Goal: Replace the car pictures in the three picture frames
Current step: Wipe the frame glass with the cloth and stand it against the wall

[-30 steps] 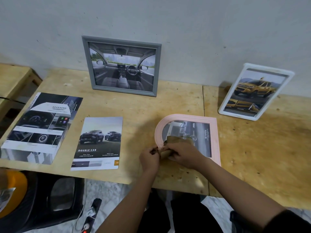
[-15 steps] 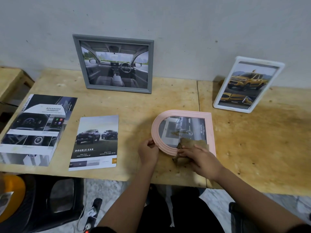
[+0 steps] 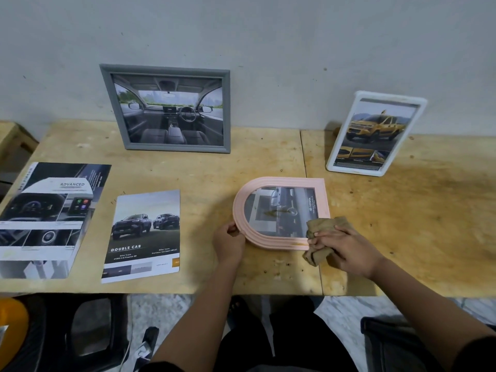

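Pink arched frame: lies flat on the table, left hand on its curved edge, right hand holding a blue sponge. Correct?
No: in the head view the right hand holds a brown cloth, not a sponge. The left hand and pink frame are as stated.

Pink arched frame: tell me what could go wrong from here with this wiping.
1. The left hand grips only the curved rim of the pink frame. A hard push from the cloth under the right hand could swing or slide it.
2. Crumbs dot the table beside it. The cloth might drag them across the front and scratch it.
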